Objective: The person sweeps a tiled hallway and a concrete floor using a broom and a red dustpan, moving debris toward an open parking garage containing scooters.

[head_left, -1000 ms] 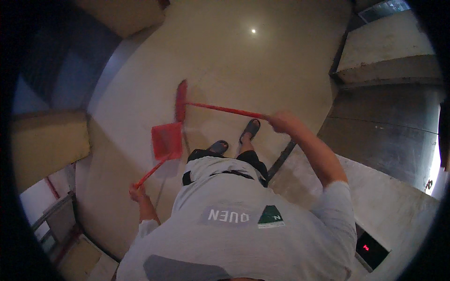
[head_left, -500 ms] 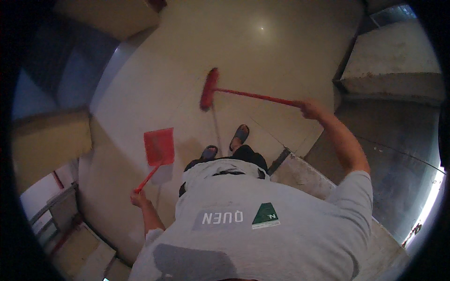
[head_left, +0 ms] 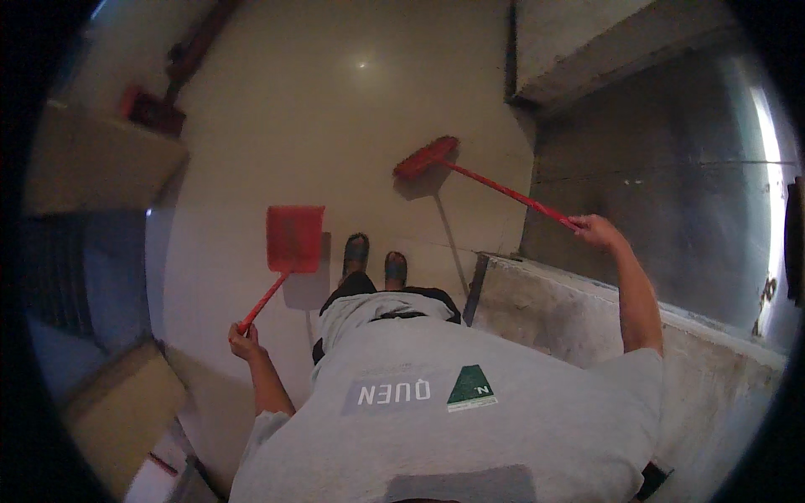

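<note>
We find the red broom (head_left: 426, 158) ahead of the person and to the right, its head angled on or just above the pale floor (head_left: 352, 109); in this dim fisheye view we cannot tell whether the bristles touch. The right hand (head_left: 597, 230) grips the far end of its long handle (head_left: 507, 193), arm stretched wide, which we take to give reach without stooping. Nearer the body, to the left, we see the red dustpan (head_left: 294, 239), its open edge facing forward. The left hand (head_left: 246, 342) is closed around the end of its short handle (head_left: 267, 300), apparently to keep the pan level and clear of the feet. Its shadow (head_left: 306, 293) falls apart from it, so we judge it is lifted. Between the tools stand the dark sandals (head_left: 356, 251), well back from the broom head. Farther right we make out a rough pale ledge (head_left: 545, 310) and, beyond it, a dark metal panel (head_left: 629, 193).
</note>
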Motion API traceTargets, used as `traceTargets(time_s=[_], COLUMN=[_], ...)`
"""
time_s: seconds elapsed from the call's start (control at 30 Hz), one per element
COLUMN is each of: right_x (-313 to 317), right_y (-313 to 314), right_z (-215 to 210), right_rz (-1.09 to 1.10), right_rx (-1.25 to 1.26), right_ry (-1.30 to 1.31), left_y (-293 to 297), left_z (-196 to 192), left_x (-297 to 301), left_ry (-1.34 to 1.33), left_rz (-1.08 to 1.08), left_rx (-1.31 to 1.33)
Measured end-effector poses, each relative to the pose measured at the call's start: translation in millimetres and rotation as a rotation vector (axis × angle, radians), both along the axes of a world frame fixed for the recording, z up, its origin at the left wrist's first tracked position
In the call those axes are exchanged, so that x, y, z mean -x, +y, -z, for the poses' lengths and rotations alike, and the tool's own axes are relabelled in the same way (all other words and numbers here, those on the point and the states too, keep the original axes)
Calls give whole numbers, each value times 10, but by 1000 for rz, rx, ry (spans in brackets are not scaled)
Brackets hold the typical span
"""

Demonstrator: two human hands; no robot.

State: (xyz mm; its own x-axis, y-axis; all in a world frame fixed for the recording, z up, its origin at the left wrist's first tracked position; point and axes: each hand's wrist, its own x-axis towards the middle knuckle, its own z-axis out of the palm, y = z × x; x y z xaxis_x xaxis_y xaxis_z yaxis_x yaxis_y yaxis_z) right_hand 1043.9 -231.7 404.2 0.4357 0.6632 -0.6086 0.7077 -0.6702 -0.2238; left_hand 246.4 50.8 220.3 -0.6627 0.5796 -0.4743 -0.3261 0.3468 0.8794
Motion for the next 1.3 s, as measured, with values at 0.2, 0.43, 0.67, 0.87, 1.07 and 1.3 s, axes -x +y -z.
traceTargets(time_s=[0.2,0.43,0.67,0.87,1.07,1.3], right_x=[1202,1204,749,1156,2699,3775], right_y=[-223,135,802,368,-497,-1317], right_z=[168,1632,2486,3022,1881,625], right_rz=[593,604,666,641,786,1121], right_rx=[-55,-204,-161,-182,58,-109], right_ry=[196,221,240,215,364,718], left_y=[94,207,-15,83,-2,79], left_z=[301,-79,-832,-1078,-1129,-1219], left_x=[172,213,178,-23,-49,-221], left_ry=[102,91,261,301,295,255], left_rz=[244,248,326,357,329,482], left_rx=[-104,-110,-11,36,59,21])
